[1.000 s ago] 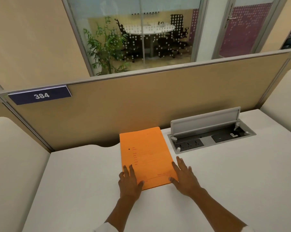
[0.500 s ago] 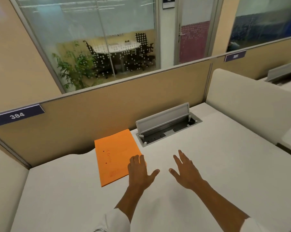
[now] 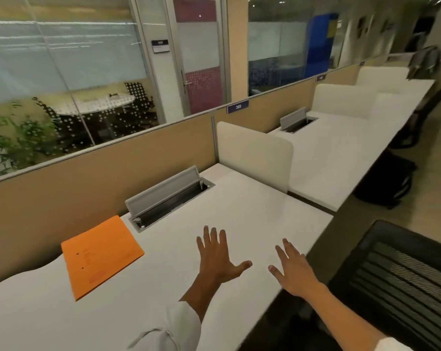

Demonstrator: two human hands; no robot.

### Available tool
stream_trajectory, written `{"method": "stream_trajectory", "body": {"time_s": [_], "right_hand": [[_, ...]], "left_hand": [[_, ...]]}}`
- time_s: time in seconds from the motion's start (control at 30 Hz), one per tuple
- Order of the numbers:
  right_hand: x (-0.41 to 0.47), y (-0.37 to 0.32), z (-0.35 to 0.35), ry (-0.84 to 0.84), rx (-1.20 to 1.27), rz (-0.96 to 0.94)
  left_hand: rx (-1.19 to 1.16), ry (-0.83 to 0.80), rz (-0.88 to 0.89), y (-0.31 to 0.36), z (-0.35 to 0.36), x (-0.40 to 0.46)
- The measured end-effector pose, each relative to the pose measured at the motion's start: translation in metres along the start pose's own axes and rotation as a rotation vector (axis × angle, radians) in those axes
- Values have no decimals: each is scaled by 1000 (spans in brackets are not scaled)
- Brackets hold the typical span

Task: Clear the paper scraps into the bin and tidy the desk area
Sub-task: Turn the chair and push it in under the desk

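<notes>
Since a moment ago, we are drawing both hands rightward off the orange folder [image 3: 101, 257], now lying alone near the table's [image 3: 252, 214] back-left edge. Our left hand [image 3: 218, 259] and right hand [image 3: 294, 271] are hovering, fingers spread, grasping nothing.

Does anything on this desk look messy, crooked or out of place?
Little stands out. The orange paper folder lies flat but skewed to the white desk's edges. The grey socket-box lid stands open. No paper scraps or bin show. Both hands are open.
</notes>
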State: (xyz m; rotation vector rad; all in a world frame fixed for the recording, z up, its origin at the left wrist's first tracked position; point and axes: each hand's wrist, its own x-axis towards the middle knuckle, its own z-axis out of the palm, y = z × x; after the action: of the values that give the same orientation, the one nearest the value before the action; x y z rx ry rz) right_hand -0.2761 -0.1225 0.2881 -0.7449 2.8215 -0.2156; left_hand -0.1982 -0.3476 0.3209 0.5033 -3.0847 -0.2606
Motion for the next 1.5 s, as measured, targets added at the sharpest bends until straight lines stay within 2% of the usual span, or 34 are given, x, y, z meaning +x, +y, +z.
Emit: {"method": "stream_trajectory", "body": {"time_s": [0.27, 0.43, 0.73, 1.0, 1.5], "right_hand": [[-85, 100, -28, 93, 20, 166], [-115, 129, -32, 125, 0, 251], [-163, 171, -33, 159, -15, 423], [-197, 189, -39, 171, -87, 524], [-225, 249, -73, 156, -248, 621]], "left_hand": [[45, -3, 212, 139, -9, -18], [65, -36, 290, 181, -1, -18], [34, -54, 488, 238, 15, -13], [-47, -6, 612, 272, 22, -24], [-80, -25, 702, 309, 34, -20]]}}
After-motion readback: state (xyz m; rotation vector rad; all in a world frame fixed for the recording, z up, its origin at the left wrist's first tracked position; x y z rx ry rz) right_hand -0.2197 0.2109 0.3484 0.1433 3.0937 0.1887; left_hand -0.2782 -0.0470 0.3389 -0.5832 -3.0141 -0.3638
